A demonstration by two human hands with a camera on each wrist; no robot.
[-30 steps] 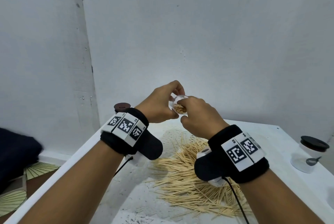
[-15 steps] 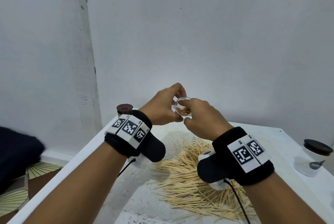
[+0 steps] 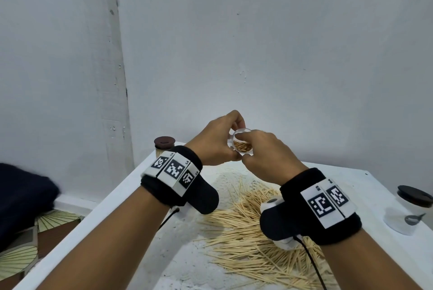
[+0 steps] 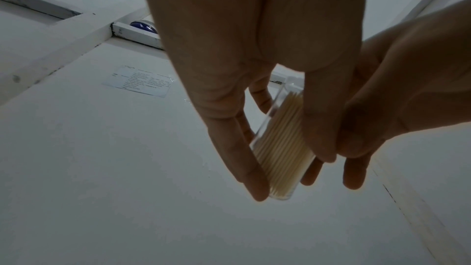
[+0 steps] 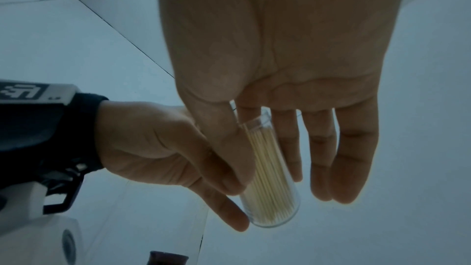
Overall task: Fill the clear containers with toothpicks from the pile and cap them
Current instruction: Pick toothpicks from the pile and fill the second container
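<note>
A clear container (image 3: 242,145) packed with toothpicks is held up in the air above the table, its open end facing me. My left hand (image 3: 226,144) grips its body between thumb and fingers (image 4: 254,178). My right hand (image 3: 256,152) pinches its upper end, thumb (image 5: 229,158) in front and fingers behind. In the wrist views the container (image 4: 280,148) (image 5: 270,178) tilts, with a clear rim at the top; I cannot tell whether a cap is on it. The loose toothpick pile (image 3: 246,243) lies on the white table (image 3: 131,191) below my wrists.
A brown-capped container (image 3: 164,147) full of toothpicks stands at the table's back left corner. A white jar with a black lid (image 3: 408,210) stands at the right edge. The wall is close behind. A dark cloth (image 3: 21,196) lies off the table to the left.
Both hands keep hold of the container and stay nearly in place. The head view has shifted a little, so the hands sit slightly lower and to the right.
</note>
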